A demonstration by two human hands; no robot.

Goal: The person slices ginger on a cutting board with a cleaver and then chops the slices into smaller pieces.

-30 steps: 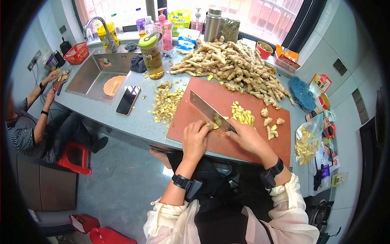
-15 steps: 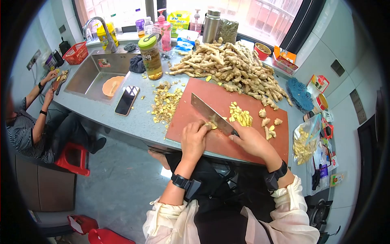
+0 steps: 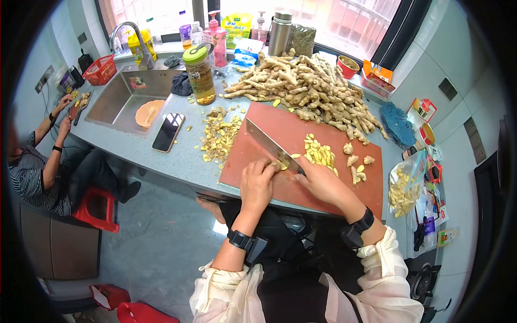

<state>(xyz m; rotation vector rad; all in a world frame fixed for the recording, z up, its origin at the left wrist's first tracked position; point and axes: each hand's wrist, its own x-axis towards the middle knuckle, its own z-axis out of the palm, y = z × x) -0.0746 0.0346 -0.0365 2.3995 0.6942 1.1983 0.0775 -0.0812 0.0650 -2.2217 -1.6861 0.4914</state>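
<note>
Holds a knife [image 3: 271, 144] in the right hand [image 3: 321, 182], clenched firmly round the near end; slants along its long axis from there toward the far left. Pins a piece of ginger [image 3: 279, 164] to the cutting board [image 3: 336, 198] under bent fingertips of the left hand [image 3: 257, 180]. Lies just beside the knife's near-left side, left of the right hand; touches the left, clearly the nearer one. Cannot tell knife-to-piece contact from a slight gap. Shows sliced ginger [image 3: 321, 152] just beyond the right hand.
</note>
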